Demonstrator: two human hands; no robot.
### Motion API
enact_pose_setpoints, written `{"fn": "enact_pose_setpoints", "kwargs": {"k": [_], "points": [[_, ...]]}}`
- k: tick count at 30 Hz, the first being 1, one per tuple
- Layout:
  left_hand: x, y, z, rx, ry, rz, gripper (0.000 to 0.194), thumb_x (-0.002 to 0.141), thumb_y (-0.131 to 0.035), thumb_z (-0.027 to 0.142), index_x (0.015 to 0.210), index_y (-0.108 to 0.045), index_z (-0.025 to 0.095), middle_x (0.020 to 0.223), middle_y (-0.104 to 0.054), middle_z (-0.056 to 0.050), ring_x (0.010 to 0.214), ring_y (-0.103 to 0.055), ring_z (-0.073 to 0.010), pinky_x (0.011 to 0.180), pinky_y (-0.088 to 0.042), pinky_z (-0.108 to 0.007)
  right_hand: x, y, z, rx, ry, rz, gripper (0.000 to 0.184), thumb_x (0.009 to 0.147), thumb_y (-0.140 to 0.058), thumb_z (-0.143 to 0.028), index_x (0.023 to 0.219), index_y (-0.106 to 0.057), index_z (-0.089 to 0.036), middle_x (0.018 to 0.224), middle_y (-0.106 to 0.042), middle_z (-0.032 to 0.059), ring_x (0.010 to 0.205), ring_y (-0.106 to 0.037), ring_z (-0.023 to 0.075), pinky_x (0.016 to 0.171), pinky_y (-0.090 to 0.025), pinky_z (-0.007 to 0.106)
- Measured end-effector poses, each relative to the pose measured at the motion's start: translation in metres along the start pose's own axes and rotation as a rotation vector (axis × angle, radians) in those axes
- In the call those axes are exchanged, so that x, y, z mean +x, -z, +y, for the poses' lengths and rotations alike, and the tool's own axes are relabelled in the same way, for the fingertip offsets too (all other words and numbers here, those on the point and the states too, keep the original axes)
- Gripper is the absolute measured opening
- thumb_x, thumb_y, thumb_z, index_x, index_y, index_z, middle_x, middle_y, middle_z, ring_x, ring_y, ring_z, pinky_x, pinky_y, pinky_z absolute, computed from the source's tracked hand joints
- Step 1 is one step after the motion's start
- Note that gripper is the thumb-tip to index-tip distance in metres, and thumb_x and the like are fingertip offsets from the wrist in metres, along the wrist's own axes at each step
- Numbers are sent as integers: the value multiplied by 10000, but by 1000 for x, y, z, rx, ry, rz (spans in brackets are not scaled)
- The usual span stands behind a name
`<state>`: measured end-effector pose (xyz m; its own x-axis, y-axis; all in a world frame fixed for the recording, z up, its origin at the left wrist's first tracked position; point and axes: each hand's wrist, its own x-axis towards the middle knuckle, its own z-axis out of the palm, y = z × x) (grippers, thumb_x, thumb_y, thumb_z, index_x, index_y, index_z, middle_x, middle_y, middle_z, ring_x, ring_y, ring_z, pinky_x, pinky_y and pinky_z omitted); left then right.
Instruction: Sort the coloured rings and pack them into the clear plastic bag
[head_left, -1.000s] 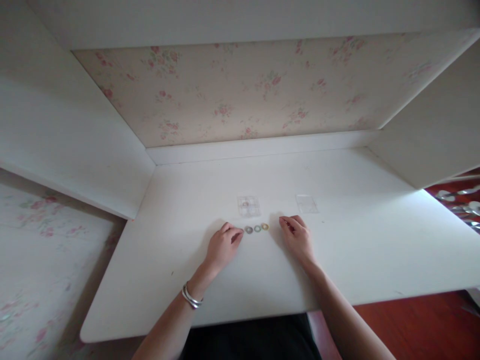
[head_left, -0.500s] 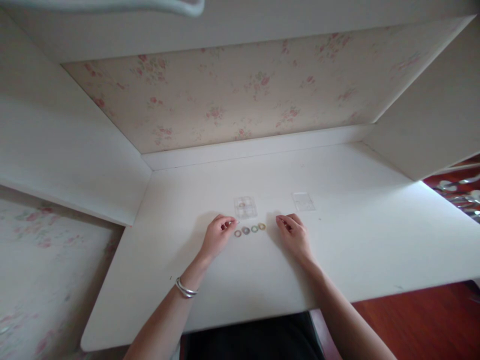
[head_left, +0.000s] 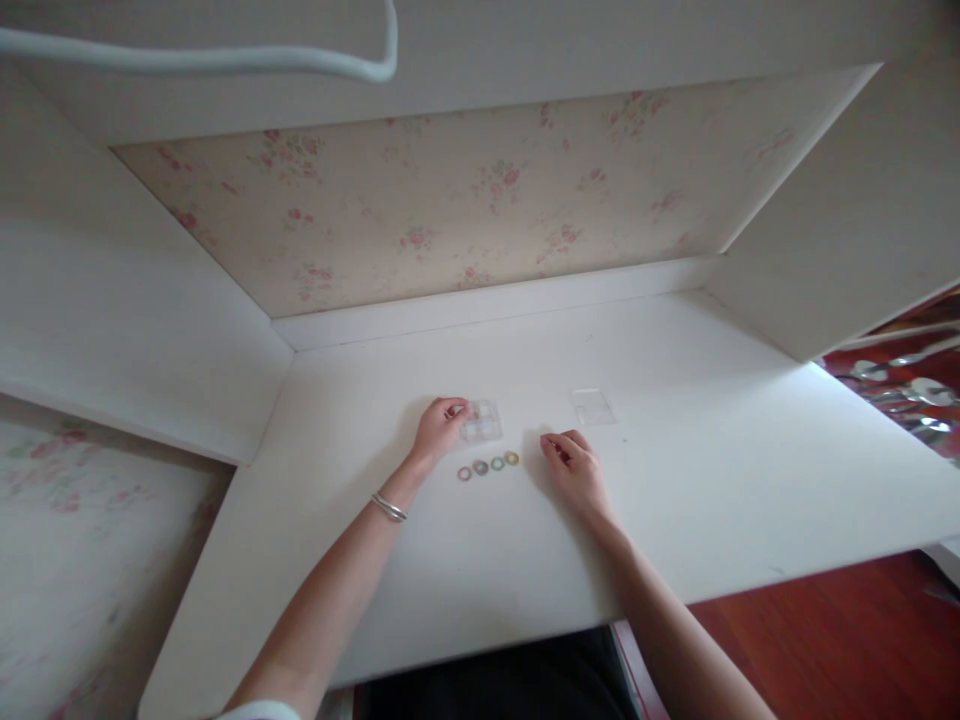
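Note:
My left hand [head_left: 439,428] is closed in a pinch at the upper left edge of a clear divided box [head_left: 487,425]. What its fingertips hold, if anything, is too small to make out. Below the box, several small rings lie in a row: a pinkish one [head_left: 465,474], a grey one [head_left: 481,468], a green one [head_left: 498,464] and a yellowish one [head_left: 512,458]. To the right of the rings rests my right hand [head_left: 576,465], its fingers curled together. Whether anything is inside them is hidden.
A flat clear lid [head_left: 593,407] lies beyond my right hand on the white desk [head_left: 720,480]. White side panels [head_left: 135,260] and a floral back wall [head_left: 450,210] enclose the desk. A white tube [head_left: 225,62] crosses the upper left.
My left hand has moved up and away from beside the rings to the box's left edge. The right hand stays closed in about the same place. The view has shifted slightly.

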<state>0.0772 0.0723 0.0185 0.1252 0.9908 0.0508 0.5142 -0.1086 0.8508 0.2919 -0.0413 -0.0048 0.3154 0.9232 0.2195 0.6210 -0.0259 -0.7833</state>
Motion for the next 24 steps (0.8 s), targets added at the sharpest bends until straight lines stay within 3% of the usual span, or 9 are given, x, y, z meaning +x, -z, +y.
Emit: {"fn": "enact_pose_setpoints", "kwargs": {"k": [8, 12, 19, 24], "points": [[-47, 33, -19, -209, 189, 69, 349, 763, -573, 450, 954, -674, 176, 754, -624, -8, 614, -501, -105, 585, -383, -219, -1, 0, 0, -19, 39, 6, 323, 876, -458, -426, 864, -686, -198, 796, -591, 28, 614, -523, 115, 603, -414, 247], [-77, 45, -24, -239, 244, 31, 397, 766, -568, 488, 976, -657, 162, 725, -595, -7, 573, -476, -102, 542, -368, -212, -11, -5, -17, -10, 109, -49, 319, 891, -434, -417, 885, -682, -217, 809, -597, 36, 631, -540, 122, 592, -421, 246], [-94, 42, -29, -113, 152, 62, 313, 802, -537, 438, 923, -659, 177, 709, -550, 3, 628, -490, -115, 603, -405, -224, -28, -22, -72, -254, 546, -343, 220, 911, -443, -265, 944, -659, -244, 859, -610, 59, 816, -536, 176, 750, -370, 321], [-94, 43, -30, -52, 66, 44, 279, 823, -512, 419, 893, -656, 190, 717, -530, 7, 627, -482, -115, 608, -407, -225, -24, -36, -83, -387, 636, -383, 188, 894, -485, -232, 997, -643, -240, 886, -600, 59, 825, -506, 177, 744, -316, 328]]}}
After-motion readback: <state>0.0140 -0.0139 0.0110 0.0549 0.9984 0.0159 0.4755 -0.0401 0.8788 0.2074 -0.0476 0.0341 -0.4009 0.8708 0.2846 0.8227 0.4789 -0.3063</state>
